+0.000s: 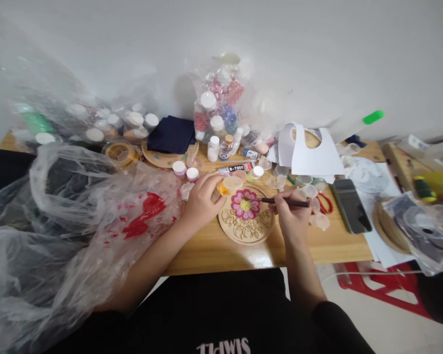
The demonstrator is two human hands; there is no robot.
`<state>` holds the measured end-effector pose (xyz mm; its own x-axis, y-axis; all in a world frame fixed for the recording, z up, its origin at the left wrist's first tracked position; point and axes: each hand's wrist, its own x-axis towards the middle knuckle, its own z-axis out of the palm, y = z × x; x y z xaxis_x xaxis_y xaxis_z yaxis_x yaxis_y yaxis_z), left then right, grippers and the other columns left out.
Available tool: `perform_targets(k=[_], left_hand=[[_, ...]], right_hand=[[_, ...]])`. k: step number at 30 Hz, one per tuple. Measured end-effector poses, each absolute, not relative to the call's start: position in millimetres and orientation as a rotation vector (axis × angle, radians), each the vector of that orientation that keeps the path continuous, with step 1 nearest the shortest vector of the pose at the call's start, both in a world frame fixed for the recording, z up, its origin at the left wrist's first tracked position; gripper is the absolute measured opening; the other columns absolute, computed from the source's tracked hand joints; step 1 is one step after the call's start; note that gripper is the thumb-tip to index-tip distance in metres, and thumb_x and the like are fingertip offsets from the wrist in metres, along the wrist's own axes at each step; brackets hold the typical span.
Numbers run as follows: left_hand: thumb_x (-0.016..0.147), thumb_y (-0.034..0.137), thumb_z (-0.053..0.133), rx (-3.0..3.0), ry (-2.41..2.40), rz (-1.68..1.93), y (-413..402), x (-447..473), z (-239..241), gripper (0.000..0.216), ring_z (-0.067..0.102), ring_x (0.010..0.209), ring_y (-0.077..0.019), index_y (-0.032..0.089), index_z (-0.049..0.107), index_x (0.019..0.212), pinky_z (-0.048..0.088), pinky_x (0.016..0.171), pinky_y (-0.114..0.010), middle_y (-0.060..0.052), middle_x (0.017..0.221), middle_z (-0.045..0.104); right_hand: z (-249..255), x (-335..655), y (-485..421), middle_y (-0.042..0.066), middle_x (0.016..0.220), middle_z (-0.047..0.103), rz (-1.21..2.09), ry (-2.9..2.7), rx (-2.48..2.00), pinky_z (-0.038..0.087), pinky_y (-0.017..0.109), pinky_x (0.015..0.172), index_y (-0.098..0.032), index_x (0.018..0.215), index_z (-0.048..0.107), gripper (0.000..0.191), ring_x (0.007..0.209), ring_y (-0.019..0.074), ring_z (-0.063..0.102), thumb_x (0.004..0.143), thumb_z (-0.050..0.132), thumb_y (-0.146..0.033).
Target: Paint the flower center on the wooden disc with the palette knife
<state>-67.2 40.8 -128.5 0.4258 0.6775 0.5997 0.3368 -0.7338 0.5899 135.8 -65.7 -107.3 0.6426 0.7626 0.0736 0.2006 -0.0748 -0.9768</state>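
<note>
A round wooden plaque (248, 236) lies on the table before me, with a pink flower (245, 204) painted at its upper part and gold outlines below. My right hand (288, 212) grips a dark, slim paintbrush (290, 202), whose tip reaches the flower's right petals. At the plaque's upper left, my left hand (204, 199) pinches a small clear cup (222, 188) with orange-yellow paint in it. Beside that cup is a clear round lid (232, 183). A black B-7000 glue tube (237, 168) lies just behind, near a white-capped jar (257, 172).
Crumpled plastic (70, 246) with red smears covers the left side. Bags of jars (221, 108) stand along the wall. To the right are red-handled scissors (325, 203), a phone (351, 206), white paper cutouts (310, 152) and several clear cups (320, 221). A red stool (384, 287) stands below.
</note>
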Motion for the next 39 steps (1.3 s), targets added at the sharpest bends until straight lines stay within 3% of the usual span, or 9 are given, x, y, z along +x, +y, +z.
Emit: perform_targets(k=[17, 24, 30, 39], left_hand=[[0.080, 0.007, 0.067, 2.297, 0.887, 1.188, 42.0, -68.4, -129.5, 0.035, 0.069, 0.105, -0.0238, 0.019, 0.060, 0.112, 0.060, 0.091, -0.040, -0.009, 0.110, 0.072], [0.081, 0.010, 0.067, 2.332, 0.878, 1.250, 44.2, -66.9, -130.1, 0.031, 0.071, 0.100, -0.0233, 0.020, 0.062, 0.109, 0.060, 0.089, -0.037, -0.007, 0.105, 0.072], [0.081, 0.014, 0.070, 2.367, 0.903, 1.230, 43.6, -68.2, -128.6, 0.029, 0.072, 0.096, -0.0231, 0.019, 0.062, 0.109, 0.061, 0.084, -0.035, -0.008, 0.103, 0.073], [0.081, 0.017, 0.068, 2.311, 1.004, 1.215, 42.5, -63.6, -117.9, 0.031, 0.073, 0.090, -0.0215, 0.020, 0.061, 0.111, 0.063, 0.074, -0.033, -0.008, 0.104, 0.075]], right_hand=[[-99.2, 135.7, -59.4, -0.004, 0.049, 0.059, 0.558, -0.770, -1.579, 0.041, 0.025, 0.043, -0.022, 0.061, 0.060, 0.016, 0.043, 0.0107, 0.050, 0.074, 0.066, -0.029], [-77.2, 145.9, -38.7, -0.005, 0.040, 0.052, 0.797, -0.648, -1.467, 0.030, 0.023, 0.035, -0.024, 0.053, 0.052, 0.022, 0.035, 0.0090, 0.043, 0.065, 0.065, -0.036], [-51.9, 146.4, -25.2, -0.005, 0.043, 0.054, 0.916, -0.735, -1.359, 0.031, 0.021, 0.037, -0.022, 0.057, 0.055, 0.016, 0.036, 0.0077, 0.045, 0.063, 0.063, -0.034], [-76.2, 138.4, -15.7, -0.005, 0.038, 0.054, 0.948, -0.662, -1.130, 0.029, 0.021, 0.037, -0.022, 0.055, 0.056, 0.019, 0.033, 0.0088, 0.043, 0.064, 0.065, -0.036]])
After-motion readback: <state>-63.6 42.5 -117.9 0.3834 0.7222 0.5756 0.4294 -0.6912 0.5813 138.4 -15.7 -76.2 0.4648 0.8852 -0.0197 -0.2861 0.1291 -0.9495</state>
